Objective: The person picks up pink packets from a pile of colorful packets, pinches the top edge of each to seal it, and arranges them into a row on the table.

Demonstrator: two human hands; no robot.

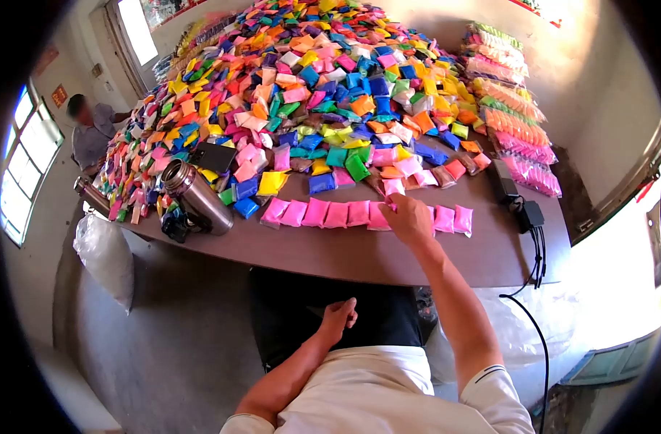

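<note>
A row of bright pink packets (336, 215) lies side by side near the front of the brown table (273, 249). My right hand (410, 219) reaches over the right part of this row, its fingers bent at a pink packet (393, 186) just behind the row; whether they grip it is too small to tell. Low in front of my body, off the table, my left hand (339, 319) rests near my lap with its fingers curled, and nothing shows in it. Behind the row rises a large heap of small colourful packets (359, 105).
A steel flask (197, 195) and a black box (213, 157) are at the left. Bagged packets (515, 119) are stacked at the right, near black adapters (530, 216) with cables. A person (92, 134) is at the far left, above a plastic bag (105, 253).
</note>
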